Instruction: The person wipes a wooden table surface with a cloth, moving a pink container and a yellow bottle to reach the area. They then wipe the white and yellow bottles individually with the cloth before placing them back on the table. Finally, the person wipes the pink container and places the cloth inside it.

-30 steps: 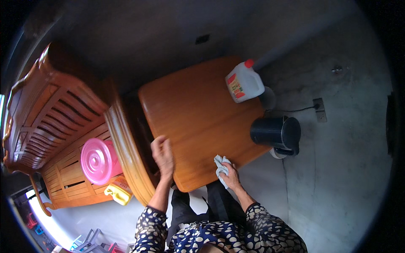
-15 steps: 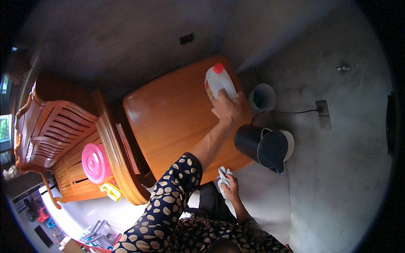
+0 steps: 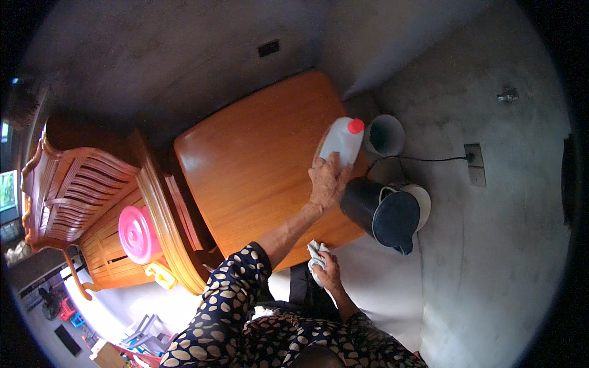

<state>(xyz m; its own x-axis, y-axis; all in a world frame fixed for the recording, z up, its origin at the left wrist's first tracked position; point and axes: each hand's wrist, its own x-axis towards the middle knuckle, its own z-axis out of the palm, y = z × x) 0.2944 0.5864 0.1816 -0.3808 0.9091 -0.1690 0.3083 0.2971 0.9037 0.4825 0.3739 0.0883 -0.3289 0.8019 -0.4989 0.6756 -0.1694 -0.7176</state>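
A bare grey concrete room, walls and floor alike, holds a polished orange-brown wooden table (image 3: 245, 165) set close to the corner. Near the table's far right edge stands a white plastic jug (image 3: 340, 142) with a red cap (image 3: 356, 126), upright as far as the bent view lets one judge, its long axis running from the hand toward the cap and the wall beyond.

The left hand (image 3: 328, 181) has its arm stretched across the tabletop and lies directly against the near side of the jug; its grip is wrapped loosely round the lower body of the jug, fingers (image 3: 334, 164) curled on the white plastic, though whether they bear any weight cannot be told. This hand is far nearer the jug than the other; the jug lies straight ahead of it, cap end away.

The right hand (image 3: 328, 270) sits low by the near edge of the table, well apart from the jug, its grip closed round a crumpled pale cloth (image 3: 316, 254).

Just right of the jug, off the table, a dark bucket (image 3: 383, 211) stands on the floor, and beyond it a smaller grey pot (image 3: 385, 135) by the wall. To the left are a slatted wooden bench (image 3: 73, 184) and a pink lid (image 3: 136, 234).
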